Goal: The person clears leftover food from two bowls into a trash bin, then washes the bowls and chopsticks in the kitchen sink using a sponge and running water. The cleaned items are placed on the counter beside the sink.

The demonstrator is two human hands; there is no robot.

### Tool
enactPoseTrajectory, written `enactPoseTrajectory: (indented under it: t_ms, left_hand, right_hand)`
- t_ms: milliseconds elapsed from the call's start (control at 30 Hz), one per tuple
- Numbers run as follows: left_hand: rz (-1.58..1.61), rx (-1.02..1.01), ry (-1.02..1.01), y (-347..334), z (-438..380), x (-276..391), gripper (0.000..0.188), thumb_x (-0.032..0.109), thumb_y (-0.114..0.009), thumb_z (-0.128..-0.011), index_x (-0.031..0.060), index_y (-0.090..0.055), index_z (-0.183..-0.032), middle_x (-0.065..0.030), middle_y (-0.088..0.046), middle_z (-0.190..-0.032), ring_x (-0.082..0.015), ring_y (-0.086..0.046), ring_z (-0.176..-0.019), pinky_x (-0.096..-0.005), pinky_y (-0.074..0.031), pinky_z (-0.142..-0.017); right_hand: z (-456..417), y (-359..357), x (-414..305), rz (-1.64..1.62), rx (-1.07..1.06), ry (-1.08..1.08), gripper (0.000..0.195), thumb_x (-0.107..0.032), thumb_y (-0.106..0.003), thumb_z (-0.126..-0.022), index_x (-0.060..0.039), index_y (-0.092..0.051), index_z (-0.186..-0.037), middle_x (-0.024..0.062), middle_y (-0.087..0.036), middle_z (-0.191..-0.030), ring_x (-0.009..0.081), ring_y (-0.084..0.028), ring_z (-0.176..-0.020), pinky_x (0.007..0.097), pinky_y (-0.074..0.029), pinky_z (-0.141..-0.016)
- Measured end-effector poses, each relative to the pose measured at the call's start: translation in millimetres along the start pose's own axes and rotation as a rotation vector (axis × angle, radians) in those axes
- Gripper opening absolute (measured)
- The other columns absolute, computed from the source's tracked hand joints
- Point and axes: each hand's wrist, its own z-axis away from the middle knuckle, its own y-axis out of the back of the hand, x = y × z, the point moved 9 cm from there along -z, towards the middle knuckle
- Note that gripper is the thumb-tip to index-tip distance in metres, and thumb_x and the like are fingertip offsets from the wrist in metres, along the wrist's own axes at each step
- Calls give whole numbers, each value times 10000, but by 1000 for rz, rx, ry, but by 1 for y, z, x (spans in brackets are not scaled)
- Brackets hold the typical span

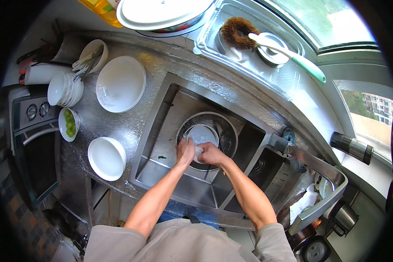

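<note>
In the large basin of a stainless steel sink [157,124] stands a round metal basin [232,129], and a white bowl [203,133] lies inside it. Both of my hands meet at the near rim of this bowl. My left hand [185,151] is at its left side, fingers curled, with something pale and translucent by the fingertips. My right hand [211,154] has bent fingers closed on a whitish, crumpled thing, perhaps a cloth or wrap, too small to name. Thin dark sticks, likely chopsticks, lean in the metal basin right of the bowl. A green leaf scrap [162,157] lies on the sink floor.
Left on the counter are a large white plate [121,84], white bowls [107,159], stacked bowls [60,88] and a bowl of green fruit [69,122]. A faucet [324,167] arches at right. A brown scrub brush [239,32] rests in a clear tray [213,55] on the sill.
</note>
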Motion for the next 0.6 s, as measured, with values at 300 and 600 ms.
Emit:
enactPoseTrajectory:
  t_ms: [300, 600]
  left_hand:
    - [537, -321, 290, -19, 27, 22, 735, 600, -321, -983, 50, -302, -1470, -216, -447, -1399, -427, -576, -1137, -494, -622, -657]
    - [-250, 178, -452, 26, 60, 62, 659, -2, -558, -785, 176, -456, -1411, -194, -483, -1171, -430, -513, -1061, -515, -452, -892]
  right_hand:
    - [-44, 20, -4, -422, 461, 241, 410, -13, -652, -691, -25, -652, -1101, 232, -680, -982, 338, -665, -876, 362, -521, -807]
    - [10, 8, -11, 644, 349, 30, 430, -58, -647, -721, -100, -665, -1148, 207, -639, -1090, 406, -605, -988, 453, -498, -877]
